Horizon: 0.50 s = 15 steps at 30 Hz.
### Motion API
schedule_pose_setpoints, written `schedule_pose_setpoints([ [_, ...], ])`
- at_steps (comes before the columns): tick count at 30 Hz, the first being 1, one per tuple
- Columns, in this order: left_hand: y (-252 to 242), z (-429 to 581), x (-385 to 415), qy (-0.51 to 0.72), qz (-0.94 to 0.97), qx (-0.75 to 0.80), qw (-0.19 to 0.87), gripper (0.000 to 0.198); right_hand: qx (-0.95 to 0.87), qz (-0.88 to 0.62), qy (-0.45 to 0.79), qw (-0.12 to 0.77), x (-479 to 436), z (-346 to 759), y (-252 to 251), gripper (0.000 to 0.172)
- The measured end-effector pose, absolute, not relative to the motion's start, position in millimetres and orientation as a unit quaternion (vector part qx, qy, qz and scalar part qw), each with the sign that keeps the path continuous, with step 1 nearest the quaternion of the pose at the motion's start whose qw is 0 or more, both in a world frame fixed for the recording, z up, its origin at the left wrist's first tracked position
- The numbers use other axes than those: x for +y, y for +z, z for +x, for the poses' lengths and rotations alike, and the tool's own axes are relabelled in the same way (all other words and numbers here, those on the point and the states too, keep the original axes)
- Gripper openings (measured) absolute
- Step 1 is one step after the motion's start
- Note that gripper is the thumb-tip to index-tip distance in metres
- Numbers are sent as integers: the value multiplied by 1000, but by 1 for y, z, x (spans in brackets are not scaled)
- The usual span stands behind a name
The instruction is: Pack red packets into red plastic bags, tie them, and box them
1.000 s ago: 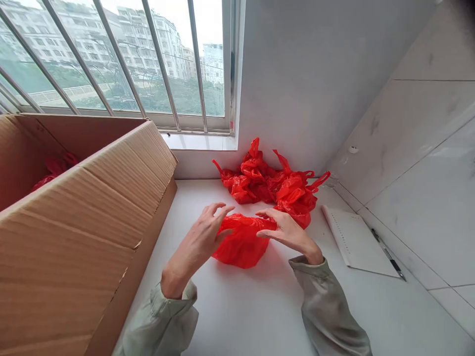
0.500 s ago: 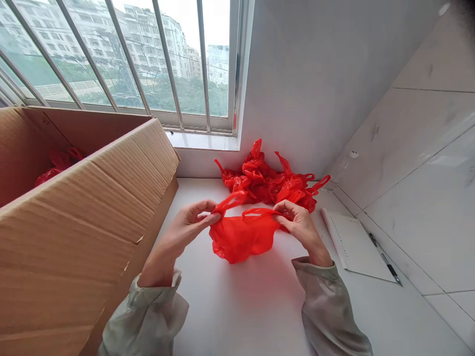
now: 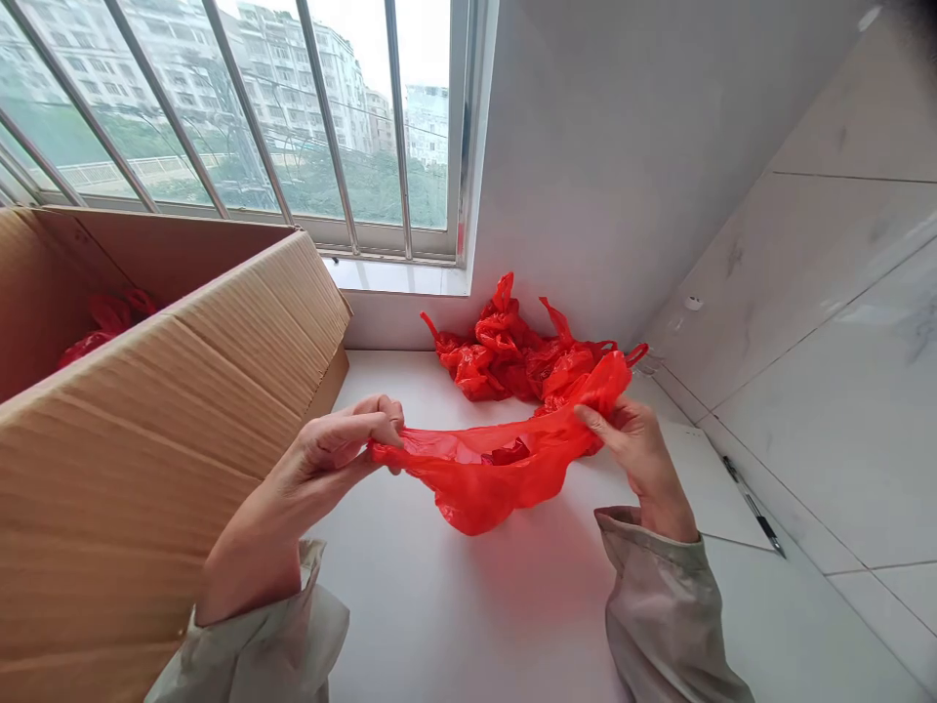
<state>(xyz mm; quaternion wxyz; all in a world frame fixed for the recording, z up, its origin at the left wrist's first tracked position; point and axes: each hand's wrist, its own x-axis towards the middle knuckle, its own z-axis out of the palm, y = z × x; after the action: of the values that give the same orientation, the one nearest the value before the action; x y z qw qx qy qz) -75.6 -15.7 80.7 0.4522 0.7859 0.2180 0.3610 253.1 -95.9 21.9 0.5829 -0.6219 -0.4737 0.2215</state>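
Observation:
A thin red plastic bag [image 3: 498,493] is stretched sideways between my two hands, above the white table. My left hand [image 3: 351,434] is closed on its left end, near the cardboard box. At the other end, my right hand [image 3: 626,434] pinches the bag between thumb and fingers, with a loop of red plastic rising above them. The bag's mouth gapes toward me, and something dark red shows inside, too unclear to name. Behind it, several crumpled red plastic bags [image 3: 505,342] lie in a heap against the wall.
A large cardboard box [image 3: 183,391] stands open at the left, with red plastic bags [image 3: 109,317] inside. On the right lie a notebook [image 3: 721,488], partly behind my right hand, and a pen [image 3: 753,508]. A barred window [image 3: 329,117] is beyond the white table [image 3: 468,625].
My hands have moved apart, the left one leftward and the right one rightward. Between them the bag has been pulled wide, and its mouth has opened.

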Motion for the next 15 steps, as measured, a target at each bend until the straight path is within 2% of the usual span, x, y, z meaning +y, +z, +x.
schedule_pose_setpoints([
  [3,84,-88,-14,374,805,208,411,30,-421,-605,188,650,-94,264,17,29],
  [6,87,-93,-19,302,874,206,319,31,-447,-603,171,638,-99,266,22,29],
  [10,89,-91,-43,233,925,234,186,19,-511,-566,84,641,-116,246,43,33],
  [13,94,-85,-67,258,928,246,114,41,-543,-516,-44,660,-133,224,60,22],
  [15,98,-77,-82,276,924,247,96,55,-595,-494,-68,630,-140,213,68,16],
])
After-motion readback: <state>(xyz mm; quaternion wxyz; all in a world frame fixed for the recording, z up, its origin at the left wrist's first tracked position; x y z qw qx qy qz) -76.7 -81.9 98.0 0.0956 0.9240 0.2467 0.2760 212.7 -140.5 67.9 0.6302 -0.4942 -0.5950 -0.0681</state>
